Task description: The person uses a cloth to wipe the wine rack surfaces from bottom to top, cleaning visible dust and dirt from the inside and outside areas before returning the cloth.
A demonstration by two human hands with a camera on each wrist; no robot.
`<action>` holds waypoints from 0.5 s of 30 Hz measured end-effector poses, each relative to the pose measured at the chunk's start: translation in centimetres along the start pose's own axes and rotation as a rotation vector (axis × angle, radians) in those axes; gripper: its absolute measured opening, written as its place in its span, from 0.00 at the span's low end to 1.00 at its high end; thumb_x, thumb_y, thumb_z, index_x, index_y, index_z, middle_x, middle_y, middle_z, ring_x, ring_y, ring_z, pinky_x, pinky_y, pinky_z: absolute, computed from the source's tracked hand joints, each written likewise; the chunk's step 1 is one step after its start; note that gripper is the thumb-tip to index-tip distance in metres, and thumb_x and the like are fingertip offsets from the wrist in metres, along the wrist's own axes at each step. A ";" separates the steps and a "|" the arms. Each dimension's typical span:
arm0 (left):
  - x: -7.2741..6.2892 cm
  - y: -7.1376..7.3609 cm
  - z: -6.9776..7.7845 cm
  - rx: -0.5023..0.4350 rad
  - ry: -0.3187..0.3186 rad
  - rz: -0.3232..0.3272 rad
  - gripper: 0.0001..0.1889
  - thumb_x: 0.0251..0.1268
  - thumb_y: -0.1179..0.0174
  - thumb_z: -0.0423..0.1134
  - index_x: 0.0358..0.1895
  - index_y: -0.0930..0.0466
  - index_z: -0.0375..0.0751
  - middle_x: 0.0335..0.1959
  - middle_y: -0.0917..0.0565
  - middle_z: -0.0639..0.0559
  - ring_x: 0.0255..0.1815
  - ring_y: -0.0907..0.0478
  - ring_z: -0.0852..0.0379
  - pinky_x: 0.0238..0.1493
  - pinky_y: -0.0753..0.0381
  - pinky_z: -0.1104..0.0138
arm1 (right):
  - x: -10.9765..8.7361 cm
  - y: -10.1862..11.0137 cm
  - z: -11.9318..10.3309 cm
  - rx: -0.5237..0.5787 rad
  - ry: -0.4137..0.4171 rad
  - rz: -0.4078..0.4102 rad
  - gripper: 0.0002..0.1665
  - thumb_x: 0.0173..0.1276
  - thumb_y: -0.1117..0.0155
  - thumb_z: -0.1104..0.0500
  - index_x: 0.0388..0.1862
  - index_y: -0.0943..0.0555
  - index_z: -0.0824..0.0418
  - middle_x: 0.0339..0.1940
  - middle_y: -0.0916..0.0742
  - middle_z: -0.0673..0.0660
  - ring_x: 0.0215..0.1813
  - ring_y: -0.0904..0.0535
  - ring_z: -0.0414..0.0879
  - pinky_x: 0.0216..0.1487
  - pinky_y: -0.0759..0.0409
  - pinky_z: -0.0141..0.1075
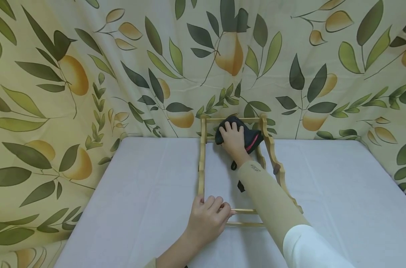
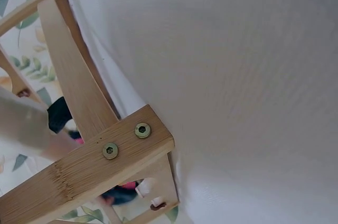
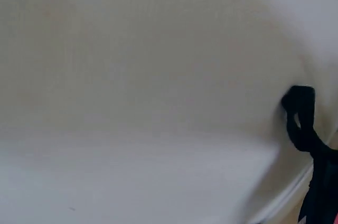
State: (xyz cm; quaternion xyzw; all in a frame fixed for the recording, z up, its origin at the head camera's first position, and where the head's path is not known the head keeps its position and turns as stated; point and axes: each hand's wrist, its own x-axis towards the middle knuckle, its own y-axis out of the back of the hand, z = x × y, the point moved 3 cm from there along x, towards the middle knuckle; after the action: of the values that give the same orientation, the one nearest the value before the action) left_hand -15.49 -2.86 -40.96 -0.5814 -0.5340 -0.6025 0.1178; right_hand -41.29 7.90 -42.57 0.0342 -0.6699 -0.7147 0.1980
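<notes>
A light wooden rack (image 1: pixel 202 163) with wavy-edged side pieces stands on the white-covered table. My left hand (image 1: pixel 208 217) grips its near left corner, fingers curled over the frame. At the far end my right hand (image 1: pixel 234 141) holds a dark cloth item with a pink stripe (image 1: pixel 254 138) against the rack's back bars; its exact kind is unclear. A black strap (image 1: pixel 241 186) dangles below, and its loop (image 3: pixel 300 118) shows in the right wrist view. The left wrist view has a bolted rack corner (image 2: pixel 127 139) close up. Neither wrist view shows the hand itself.
The white tablecloth (image 1: pixel 149 178) extends on both sides of the rack. Behind and to the left hangs a curtain (image 1: pixel 129 89) printed with leaves and fruit, close to the rack's far end. My right forearm crosses over the rack's right side.
</notes>
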 end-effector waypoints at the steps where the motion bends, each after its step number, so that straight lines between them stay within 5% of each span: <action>1: 0.0 0.0 0.0 0.000 -0.003 0.002 0.21 0.71 0.59 0.50 0.19 0.28 0.50 0.18 0.32 0.59 0.19 0.37 0.62 0.31 0.35 0.65 | 0.2 0.1 -0.4 -0.012 0.037 0.002 0.32 0.55 0.32 0.52 0.59 0.30 0.55 0.58 0.33 0.59 0.58 0.40 0.57 0.53 0.40 0.55; 7: 0.1 0.0 0.0 -0.001 -0.017 0.026 0.20 0.71 0.59 0.49 0.19 0.28 0.50 0.19 0.32 0.59 0.20 0.36 0.62 0.32 0.35 0.65 | 1.1 0.9 -2.8 -0.023 0.198 -0.007 0.33 0.55 0.31 0.53 0.59 0.31 0.55 0.59 0.33 0.59 0.58 0.40 0.55 0.53 0.40 0.51; 15: -0.1 0.0 -0.1 0.009 -0.013 0.019 0.20 0.71 0.59 0.50 0.20 0.28 0.50 0.18 0.32 0.59 0.19 0.36 0.62 0.32 0.35 0.65 | 0.3 -0.4 -0.5 0.003 -0.004 0.006 0.34 0.55 0.31 0.51 0.60 0.31 0.54 0.60 0.34 0.59 0.60 0.42 0.57 0.55 0.42 0.54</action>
State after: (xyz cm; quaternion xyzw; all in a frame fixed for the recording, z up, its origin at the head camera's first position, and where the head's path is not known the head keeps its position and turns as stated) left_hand -15.49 -2.97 -40.98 -0.5898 -0.5320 -0.5950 0.1227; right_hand -41.49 7.29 -42.90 0.0312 -0.6716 -0.7132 0.1985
